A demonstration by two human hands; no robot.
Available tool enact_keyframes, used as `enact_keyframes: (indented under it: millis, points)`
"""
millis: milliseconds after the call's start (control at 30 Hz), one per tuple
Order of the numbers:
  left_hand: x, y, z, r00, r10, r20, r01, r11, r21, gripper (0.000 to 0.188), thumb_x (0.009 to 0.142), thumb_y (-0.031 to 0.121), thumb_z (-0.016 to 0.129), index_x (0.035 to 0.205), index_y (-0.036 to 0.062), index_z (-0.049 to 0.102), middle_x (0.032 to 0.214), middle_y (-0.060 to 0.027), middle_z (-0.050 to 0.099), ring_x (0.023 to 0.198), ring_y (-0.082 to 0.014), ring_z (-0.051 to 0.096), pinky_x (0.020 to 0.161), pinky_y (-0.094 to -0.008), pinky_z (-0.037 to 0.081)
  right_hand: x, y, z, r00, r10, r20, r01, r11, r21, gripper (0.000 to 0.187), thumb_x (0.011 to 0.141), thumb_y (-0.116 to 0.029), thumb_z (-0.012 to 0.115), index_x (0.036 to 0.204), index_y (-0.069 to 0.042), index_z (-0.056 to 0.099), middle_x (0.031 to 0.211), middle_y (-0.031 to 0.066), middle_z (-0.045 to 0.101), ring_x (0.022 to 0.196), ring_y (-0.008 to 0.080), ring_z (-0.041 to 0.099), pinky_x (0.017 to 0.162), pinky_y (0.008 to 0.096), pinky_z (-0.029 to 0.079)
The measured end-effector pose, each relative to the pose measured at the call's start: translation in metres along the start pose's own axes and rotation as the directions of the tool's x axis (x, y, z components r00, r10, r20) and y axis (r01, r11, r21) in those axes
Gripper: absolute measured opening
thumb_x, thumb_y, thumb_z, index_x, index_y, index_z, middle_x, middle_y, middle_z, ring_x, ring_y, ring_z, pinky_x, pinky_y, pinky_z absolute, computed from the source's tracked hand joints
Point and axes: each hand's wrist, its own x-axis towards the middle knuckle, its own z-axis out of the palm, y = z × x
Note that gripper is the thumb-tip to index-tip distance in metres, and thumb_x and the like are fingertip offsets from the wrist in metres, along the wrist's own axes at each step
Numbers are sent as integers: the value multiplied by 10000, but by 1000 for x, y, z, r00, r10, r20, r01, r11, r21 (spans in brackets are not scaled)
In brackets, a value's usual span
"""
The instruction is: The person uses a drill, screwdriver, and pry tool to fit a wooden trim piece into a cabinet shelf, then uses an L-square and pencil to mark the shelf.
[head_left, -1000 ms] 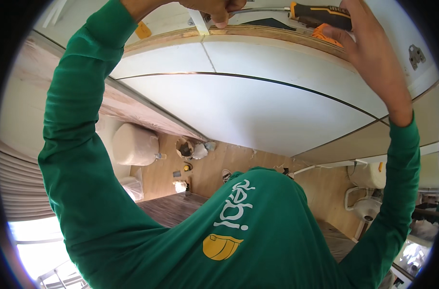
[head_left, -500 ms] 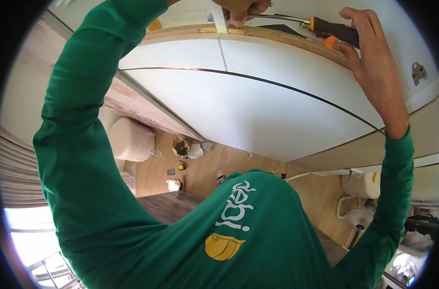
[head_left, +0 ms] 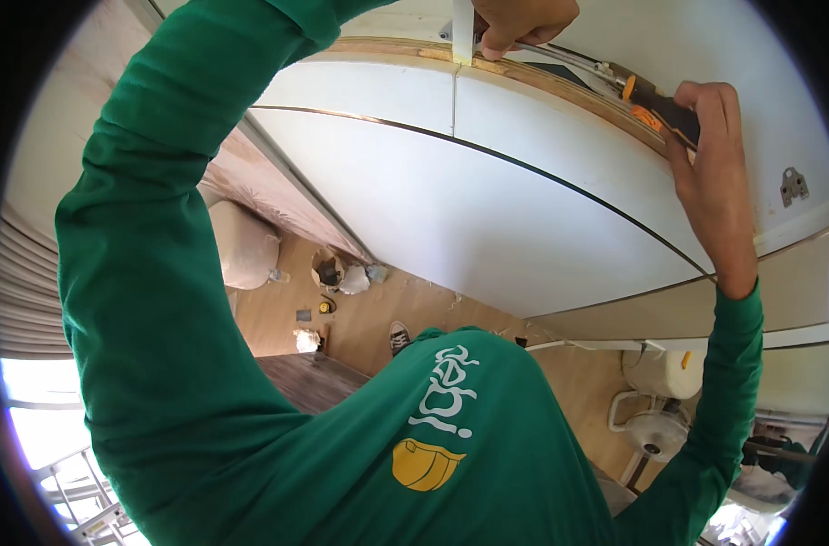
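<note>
One screwdriver (head_left: 630, 88): the right hand (head_left: 716, 155), more spread moments ago, now curls round its handle (head_left: 666, 111), renewing purchase; the left hand (head_left: 528, 18), fingers bent, seems to pinch the shaft (head_left: 569, 56).

The screwdriver (head_left: 662, 109) has a black handle with an orange collar and a silvery shaft; beside it shows a bright orange piece (head_left: 646, 117). The upright strip (head_left: 463, 35) is white, the wooden edge (head_left: 555, 82) tan-brown, the broad panel (head_left: 487, 209) plain white and the hinge plate (head_left: 793, 187) silver-grey. The sweatshirt (head_left: 196, 437) is deep green with white lettering and a yellow emblem. The floor (head_left: 369, 314) is light brown, wood-grained; the curtain (head_left: 32, 300) is greyish beige.
</note>
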Motion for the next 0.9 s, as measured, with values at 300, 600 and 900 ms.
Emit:
enact_keyframes:
  millis: [300,600,900]
  points:
    - [-6,-7,5,999,44,-30,-45,998,-52,148,836,175,802,892,45,757,855,-108,723,815,-285,656,746,-439,488,8,2,-12,964,102,247,-136,982,127,316,992,-116,665,1286,-30,588,1090,150,613,944,338,629,850,399,515]
    - [5,-10,-5,995,88,47,-92,991,97,72,808,38,597,785,48,664,698,-91,562,677,-245,476,658,-432,412,5,-12,-10,987,14,160,7,991,-131,366,959,-1,641,1319,-43,588,1136,121,547,977,323,584,886,392,499]
    - [10,-1,-10,995,41,95,-49,995,83,130,828,8,617,918,22,710,794,-119,645,752,-268,566,704,-427,457,0,-5,-14,978,51,201,-62,997,48,356,977,-43,639,1327,-58,574,1113,115,552,950,324,603,818,413,506]
